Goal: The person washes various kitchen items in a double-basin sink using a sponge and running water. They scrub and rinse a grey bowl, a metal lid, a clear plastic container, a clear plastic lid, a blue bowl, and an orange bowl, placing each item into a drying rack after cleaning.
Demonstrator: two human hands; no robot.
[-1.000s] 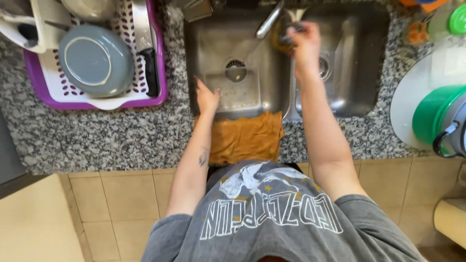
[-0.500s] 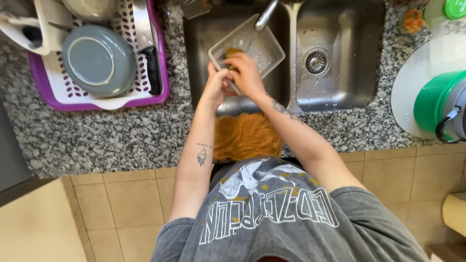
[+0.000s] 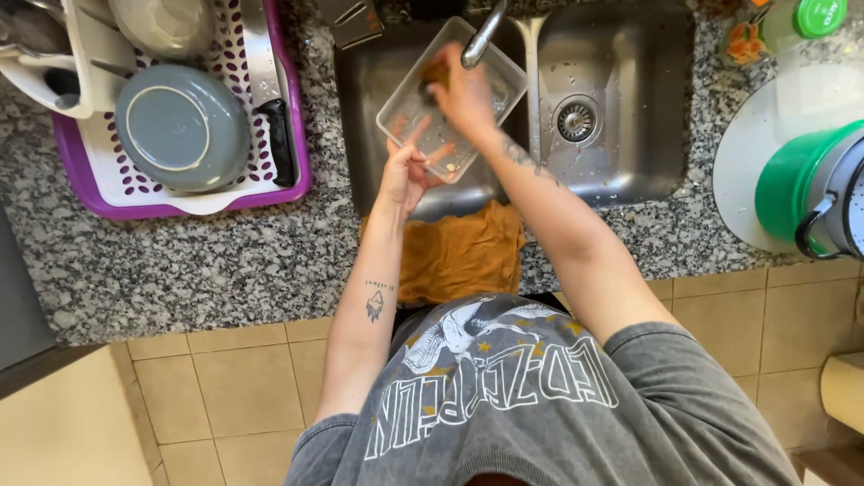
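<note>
Scrubbing grip: left hand (image 3: 407,173) pinches the clear rectangular container's (image 3: 452,97) near rim over the left sink basin (image 3: 378,108); right hand (image 3: 463,90) presses a sponge (image 3: 435,72) inside. Tilting under the faucet (image 3: 483,36) probably reaches corners best.

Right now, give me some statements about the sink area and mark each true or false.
1. The left hand holds the clear rectangular container over the left sink basin. True.
2. The right hand rests on the grey plate. False: it is inside the container, pressing a sponge.
3. An orange cloth hangs over the counter edge. True.
4. The knife lies in the right sink basin. False: it lies in the purple drying rack.
</note>
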